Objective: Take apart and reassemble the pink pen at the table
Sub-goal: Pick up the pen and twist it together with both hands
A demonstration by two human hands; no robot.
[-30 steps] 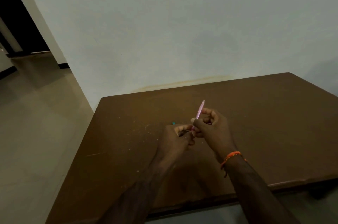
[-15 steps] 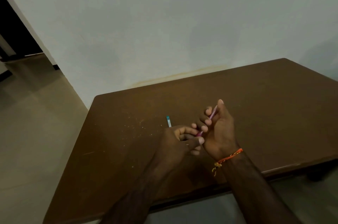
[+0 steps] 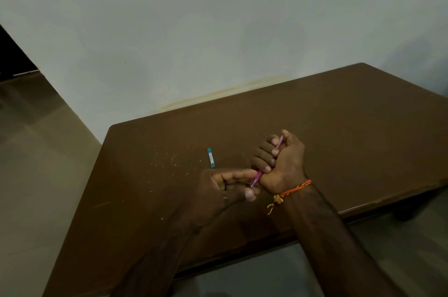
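The pink pen [image 3: 257, 176] runs slantwise through my right hand [image 3: 281, 163], which is wrapped around its barrel in a fist above the brown table [image 3: 339, 131]. Only the pen's two ends show: the upper end pokes out by the thumb, the lower tip end sticks out below the fist. My left hand [image 3: 228, 190] pinches that lower tip end between thumb and fingers. A small teal pen piece [image 3: 211, 157] lies flat on the table just left of my hands, untouched.
Pale crumbs or specks [image 3: 164, 165] are scattered on the table left of the teal piece. The table stands against a grey wall [image 3: 218, 29]; its near edge runs under my forearms. Tiled floor [image 3: 36, 175] lies to the left.
My right hand has turned from a fingertip hold into a full fist around the pen. The left hand stayed on the lower end. The view has shifted so the teal piece shows.
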